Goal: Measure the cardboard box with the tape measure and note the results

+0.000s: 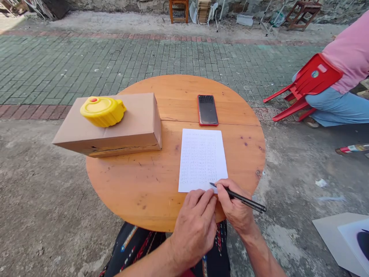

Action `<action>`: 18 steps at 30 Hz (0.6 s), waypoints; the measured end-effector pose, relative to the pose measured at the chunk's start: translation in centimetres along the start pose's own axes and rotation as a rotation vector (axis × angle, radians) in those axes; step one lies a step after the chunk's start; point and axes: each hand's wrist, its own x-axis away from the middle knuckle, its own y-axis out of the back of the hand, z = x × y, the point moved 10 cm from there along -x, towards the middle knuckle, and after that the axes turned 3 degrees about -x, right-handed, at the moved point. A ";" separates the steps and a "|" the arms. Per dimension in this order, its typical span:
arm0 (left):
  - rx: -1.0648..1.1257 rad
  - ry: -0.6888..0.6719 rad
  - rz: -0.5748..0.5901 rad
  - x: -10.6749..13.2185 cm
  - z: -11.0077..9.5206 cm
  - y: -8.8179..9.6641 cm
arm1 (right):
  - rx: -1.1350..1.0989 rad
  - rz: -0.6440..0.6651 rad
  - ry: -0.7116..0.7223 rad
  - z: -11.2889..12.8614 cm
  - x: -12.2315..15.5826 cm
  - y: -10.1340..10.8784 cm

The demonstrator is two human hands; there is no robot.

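Observation:
A white sheet of paper point(202, 158) covered in small print lies on the round wooden table point(144, 188), right of centre. My right hand point(235, 207) grips a black pen point(245, 199), its tip touching the paper's lower right corner. My left hand point(196, 227) rests beside it at the near table edge, fingers stretched flat and touching the sheet's bottom edge. A black phone in a red case point(207, 110) lies face up just beyond the paper.
A cardboard box point(135, 127) sits on the table's left side, overhanging the edge, with a yellow tape measure point(102, 111) on top. A person in a pink top sits on a red plastic chair point(305, 84) at the right. White boards point(343, 238) lie on the ground.

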 end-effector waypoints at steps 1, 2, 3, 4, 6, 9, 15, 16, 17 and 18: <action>0.002 0.000 -0.003 0.0 0.0 0.0 | -0.002 0.003 0.002 0.1 0.0 0.0; 0.004 0.002 -0.005 0.0 0.0 0.1 | -0.005 0.007 0.001 0.1 0.0 0.0; 0.005 0.003 -0.005 0.0 0.0 0.1 | -0.008 0.011 -0.002 0.1 0.0 0.0; 0.005 0.003 -0.006 0.0 0.0 0.1 | -0.011 0.014 -0.008 0.0 0.0 -0.1; 0.006 0.002 -0.009 -0.1 0.0 0.1 | -0.017 0.008 -0.018 -0.1 0.1 -0.1; 0.002 0.002 -0.020 -0.1 0.0 0.2 | -0.023 -0.033 -0.045 -0.7 0.4 0.2; -0.021 -0.001 -0.015 -0.1 0.0 0.1 | -0.010 -0.073 -0.039 -0.9 0.7 0.5; -0.022 -0.002 -0.014 -0.1 0.0 0.0 | -0.002 -0.072 -0.028 -0.7 0.7 0.5; -0.022 -0.001 -0.013 -0.1 0.0 0.0 | 0.006 -0.069 -0.017 -0.5 0.6 0.5; -0.021 0.000 -0.014 -0.1 0.0 0.0 | 0.013 -0.066 -0.008 -0.4 0.6 0.5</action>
